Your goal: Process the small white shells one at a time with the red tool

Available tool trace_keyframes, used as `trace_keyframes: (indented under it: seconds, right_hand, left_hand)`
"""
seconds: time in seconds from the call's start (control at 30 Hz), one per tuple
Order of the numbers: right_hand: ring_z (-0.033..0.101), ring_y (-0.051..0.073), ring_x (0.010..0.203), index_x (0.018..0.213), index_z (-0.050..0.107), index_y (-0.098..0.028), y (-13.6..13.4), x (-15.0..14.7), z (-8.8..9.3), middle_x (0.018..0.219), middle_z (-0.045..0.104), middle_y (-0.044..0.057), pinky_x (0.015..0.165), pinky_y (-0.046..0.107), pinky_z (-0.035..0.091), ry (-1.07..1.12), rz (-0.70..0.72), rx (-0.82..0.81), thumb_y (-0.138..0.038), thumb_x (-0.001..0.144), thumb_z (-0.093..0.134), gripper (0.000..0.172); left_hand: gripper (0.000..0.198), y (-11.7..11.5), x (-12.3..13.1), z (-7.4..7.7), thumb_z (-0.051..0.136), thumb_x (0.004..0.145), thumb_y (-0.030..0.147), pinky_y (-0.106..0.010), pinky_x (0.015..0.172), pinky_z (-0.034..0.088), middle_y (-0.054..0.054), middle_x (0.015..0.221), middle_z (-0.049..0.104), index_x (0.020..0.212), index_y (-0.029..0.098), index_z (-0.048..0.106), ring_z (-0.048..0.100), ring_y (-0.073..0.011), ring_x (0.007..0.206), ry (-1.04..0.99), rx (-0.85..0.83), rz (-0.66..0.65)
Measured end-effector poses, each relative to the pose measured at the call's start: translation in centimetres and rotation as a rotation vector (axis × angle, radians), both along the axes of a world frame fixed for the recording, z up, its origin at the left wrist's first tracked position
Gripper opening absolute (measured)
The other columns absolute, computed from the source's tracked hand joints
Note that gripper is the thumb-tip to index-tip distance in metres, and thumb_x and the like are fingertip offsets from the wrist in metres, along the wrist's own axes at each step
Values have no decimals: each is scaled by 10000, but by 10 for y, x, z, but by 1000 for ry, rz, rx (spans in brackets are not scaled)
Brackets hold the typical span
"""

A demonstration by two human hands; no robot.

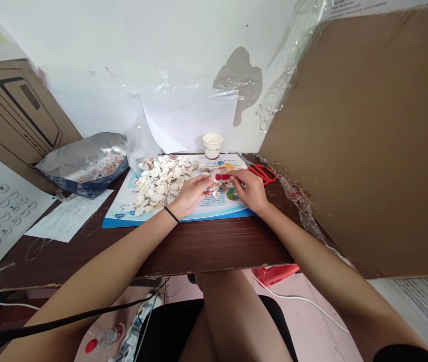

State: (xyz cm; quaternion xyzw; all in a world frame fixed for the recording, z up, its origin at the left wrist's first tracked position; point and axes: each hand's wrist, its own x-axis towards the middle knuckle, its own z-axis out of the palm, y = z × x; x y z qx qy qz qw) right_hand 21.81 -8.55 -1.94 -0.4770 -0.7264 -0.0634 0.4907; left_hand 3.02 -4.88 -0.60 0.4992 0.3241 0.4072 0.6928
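My left hand [192, 195] is closed in a pinch over the printed sheet, with what looks like a small pale shell at its fingertips. Close beside it, my right hand [252, 189] grips a short red object [222, 177], whose kind I cannot make out. The red object's left end is near my left fingertips. A broad pile of white and brownish seashells [161, 183] spreads to the left of my hands. Several more shells [216, 193] lie beneath and between the fingers. Red-handled scissors [262, 173] rest just beyond my right hand.
A paper cup [213, 146] stands at the back by the wall. To the left sits an open foil bag [86, 166] of small pale and reddish bits, beside a handwritten paper [69, 216]. A cardboard panel [380, 141] borders the right. The dark table's [206, 246] front edge is near my legs.
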Motion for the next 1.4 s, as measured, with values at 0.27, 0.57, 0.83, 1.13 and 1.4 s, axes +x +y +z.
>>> trace_keyframes:
  seconds: [0.27, 0.57, 0.83, 1.13, 1.4]
  right_hand:
    - [673, 216, 867, 1023, 697, -211, -4, -4, 3, 920, 740, 82, 796, 362, 534, -12, 3, 49, -331, 990, 425, 299]
    - [662, 230, 854, 1013, 708, -224, 3, 3, 0, 948, 750, 66, 814, 394, 522, -15, -83, 41, -304, 977, 448, 274]
    - [664, 240, 881, 991, 714, -216, 8, 4, -6, 953, 751, 70, 841, 406, 512, -43, -145, -10, -249, 948, 512, 209]
    - [687, 225, 875, 973, 719, -194, 17, 7, -15, 975, 753, 79, 819, 372, 549, 149, -105, -108, -235, 895, 521, 217]
    - [685, 211, 836, 951, 724, -177, 17, -1, -14, 953, 754, 74, 793, 340, 539, 314, -86, -205, -234, 872, 525, 221]
  left_hand:
    - [221, 4, 0, -2, 831, 642, 311, -277, 747, 429, -9, 764, 616, 737, 161, 700, 531, -116, 754, -75, -93, 47]
    - [207, 5, -2, 5, 822, 655, 276, -280, 738, 435, -14, 739, 615, 738, 155, 675, 545, -119, 747, -97, -174, 80]
    - [212, 9, -4, 6, 811, 668, 298, -282, 733, 437, -15, 749, 607, 738, 163, 664, 525, -124, 736, -80, -161, 111]
    - [47, 13, -16, 8, 710, 784, 260, -314, 824, 399, -50, 901, 597, 762, 222, 726, 521, -218, 931, 351, 783, 466]
    - [250, 26, -7, -10, 532, 893, 171, -373, 814, 453, -85, 995, 651, 999, 228, 751, 538, -250, 992, 832, 1276, 321]
